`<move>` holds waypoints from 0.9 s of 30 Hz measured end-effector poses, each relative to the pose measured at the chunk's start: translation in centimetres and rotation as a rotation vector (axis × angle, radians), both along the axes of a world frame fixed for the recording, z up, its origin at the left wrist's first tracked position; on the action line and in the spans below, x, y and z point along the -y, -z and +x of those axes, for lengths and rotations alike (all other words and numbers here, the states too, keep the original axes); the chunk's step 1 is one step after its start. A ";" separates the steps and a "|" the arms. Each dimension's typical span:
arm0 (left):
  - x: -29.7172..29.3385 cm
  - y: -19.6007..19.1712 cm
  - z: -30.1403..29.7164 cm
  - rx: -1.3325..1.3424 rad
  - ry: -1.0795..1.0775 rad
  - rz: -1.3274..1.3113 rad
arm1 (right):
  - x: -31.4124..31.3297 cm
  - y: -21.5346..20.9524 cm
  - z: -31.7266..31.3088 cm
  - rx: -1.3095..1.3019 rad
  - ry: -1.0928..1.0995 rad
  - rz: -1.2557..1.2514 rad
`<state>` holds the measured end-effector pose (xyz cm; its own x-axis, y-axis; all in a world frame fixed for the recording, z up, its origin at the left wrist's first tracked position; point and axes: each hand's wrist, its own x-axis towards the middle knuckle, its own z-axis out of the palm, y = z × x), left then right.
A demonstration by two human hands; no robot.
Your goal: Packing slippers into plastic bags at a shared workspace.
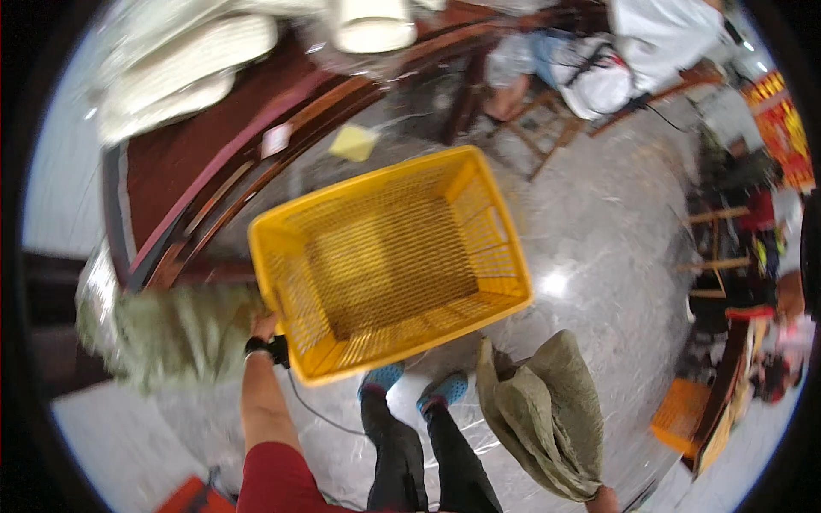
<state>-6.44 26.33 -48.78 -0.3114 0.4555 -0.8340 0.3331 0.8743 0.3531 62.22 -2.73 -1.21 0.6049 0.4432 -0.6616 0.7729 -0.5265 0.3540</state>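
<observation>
A yellow plastic crate [389, 350] with perforated walls and a mesh bottom is in front of me, and nothing lies in it. My left hand [263, 325], with a black band at the wrist, grips the crate's left end; the fingers are partly hidden behind its rim. At the lower right, my right hand [603, 499] is closed on the end of an olive-green woven sack [547, 410], which hangs limp and crumpled. Only part of that hand shows at the picture's edge.
A dark red table [197, 145] bears white slabs [192, 68] in clear plastic. Another greenish sack [184, 338] stands left. A wooden stool [543, 132] and a seated person are at the far side. An orange crate [680, 417] stands right. A yellow sheet [354, 143] lies beyond the crate.
</observation>
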 end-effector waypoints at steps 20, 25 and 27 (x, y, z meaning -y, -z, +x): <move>-3.2 -8.3 14.6 -0.077 1.164 -0.206 | 9.4 -11.7 -7.8 -0.130 0.393 0.238; -7.1 -13.0 23.6 0.027 -0.348 -0.138 | 15.1 -10.2 -4.2 -0.171 0.594 0.290; -8.5 -16.5 30.0 -0.065 -0.331 -0.128 | 18.0 -8.7 -3.8 -0.154 0.702 0.320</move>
<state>23.57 34.82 -32.32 -0.4793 0.2140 -0.8512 0.0423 0.9743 0.2211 58.38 -20.77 7.53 0.7257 0.1742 -0.6656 0.2493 -0.9682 0.0185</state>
